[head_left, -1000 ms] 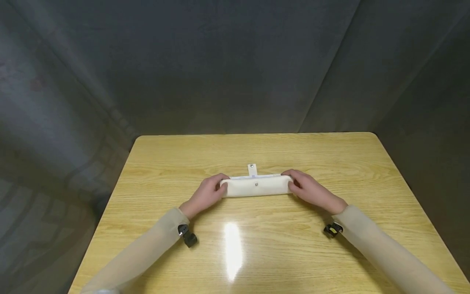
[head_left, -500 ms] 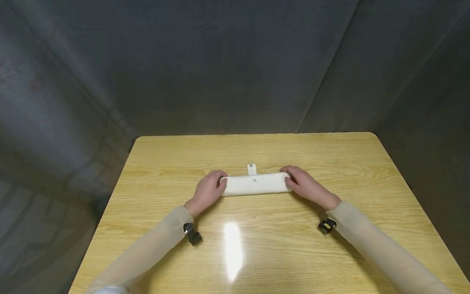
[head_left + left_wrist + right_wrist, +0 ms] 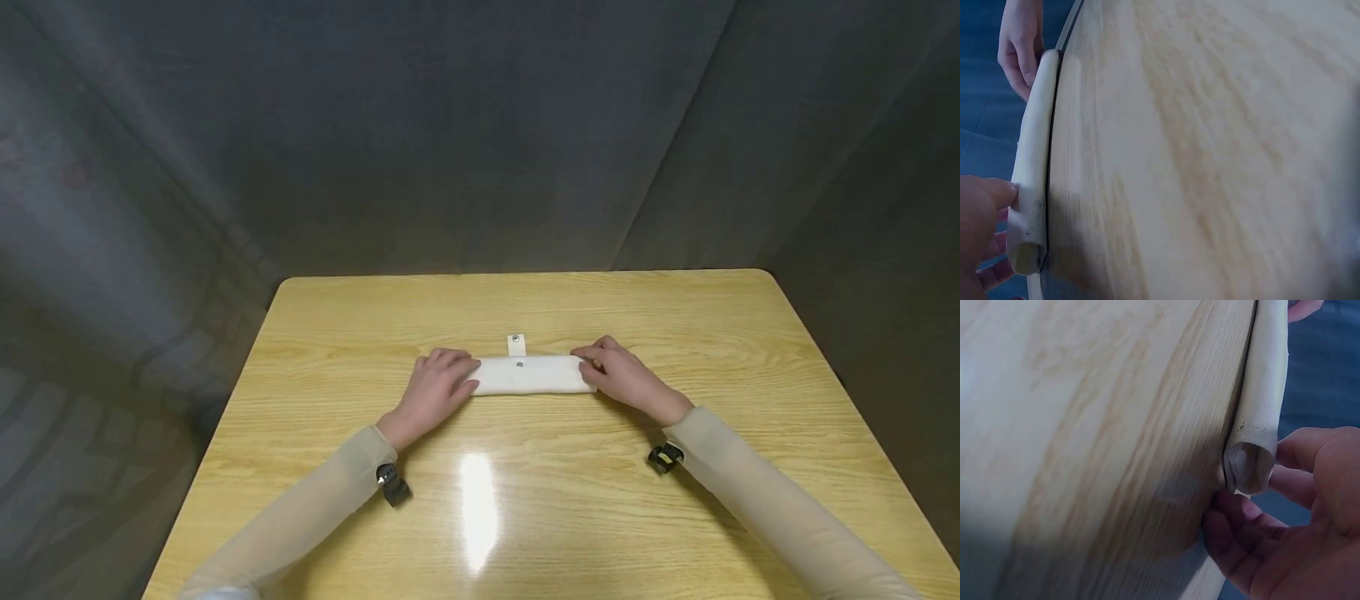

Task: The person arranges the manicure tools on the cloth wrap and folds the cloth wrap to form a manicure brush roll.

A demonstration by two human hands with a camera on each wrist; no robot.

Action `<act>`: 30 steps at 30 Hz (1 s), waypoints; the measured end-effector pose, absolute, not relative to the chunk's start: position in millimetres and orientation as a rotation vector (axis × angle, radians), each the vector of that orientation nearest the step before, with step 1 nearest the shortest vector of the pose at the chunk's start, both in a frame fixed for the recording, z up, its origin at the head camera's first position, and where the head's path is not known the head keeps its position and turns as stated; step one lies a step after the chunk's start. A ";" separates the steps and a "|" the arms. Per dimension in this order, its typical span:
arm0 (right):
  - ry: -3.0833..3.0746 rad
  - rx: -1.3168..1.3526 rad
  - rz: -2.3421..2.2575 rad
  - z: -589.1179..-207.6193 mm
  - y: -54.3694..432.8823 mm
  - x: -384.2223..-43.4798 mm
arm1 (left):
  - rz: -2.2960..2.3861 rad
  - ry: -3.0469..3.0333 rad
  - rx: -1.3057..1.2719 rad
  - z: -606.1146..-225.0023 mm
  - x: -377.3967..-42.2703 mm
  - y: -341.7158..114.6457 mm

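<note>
A white rolled-up case (image 3: 528, 377) lies crosswise on the wooden table, with a metal snap on its outer side. Beyond its far edge sticks out a small strap (image 3: 516, 345) bearing another snap. My left hand (image 3: 435, 387) holds the left end, thumb on the near side and fingers over the top. At the right end, my right hand (image 3: 626, 379) grips the roll between thumb and fingers. The right wrist view shows the hollow, layered end of the case (image 3: 1252, 464) beside curled fingers (image 3: 1235, 540). In the left wrist view the thumb (image 3: 1000, 190) presses the roll.
The wooden table (image 3: 360, 317) has rounded far corners. Dark grey curtains (image 3: 465, 150) hang behind it and on both sides. A bright light reflection lies on the tabletop in front of the case. Small black cameras (image 3: 393, 485) are strapped to both wrists.
The case has rolled away from me, its snap now nearer the strap and the pale inner layer hidden. My left hand has shifted right, further over the case.
</note>
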State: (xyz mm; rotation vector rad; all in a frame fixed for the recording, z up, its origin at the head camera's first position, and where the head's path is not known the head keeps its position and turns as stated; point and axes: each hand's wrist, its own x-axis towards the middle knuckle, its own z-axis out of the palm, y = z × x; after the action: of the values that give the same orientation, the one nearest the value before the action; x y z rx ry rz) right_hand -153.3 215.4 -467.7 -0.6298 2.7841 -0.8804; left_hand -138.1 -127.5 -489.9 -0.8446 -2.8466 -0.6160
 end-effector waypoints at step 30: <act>2.667 -0.671 -0.975 -459.7 149.4 -201.9 | -0.692 -2.842 -0.821 -493.1 -142.8 -129.6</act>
State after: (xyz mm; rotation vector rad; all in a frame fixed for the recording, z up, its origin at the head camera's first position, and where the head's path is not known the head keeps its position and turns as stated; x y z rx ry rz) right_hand -201.9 149.4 -459.7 -0.6709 2.6665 -0.9749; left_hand -142.8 -129.6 -493.1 -0.8208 -2.8419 -0.6915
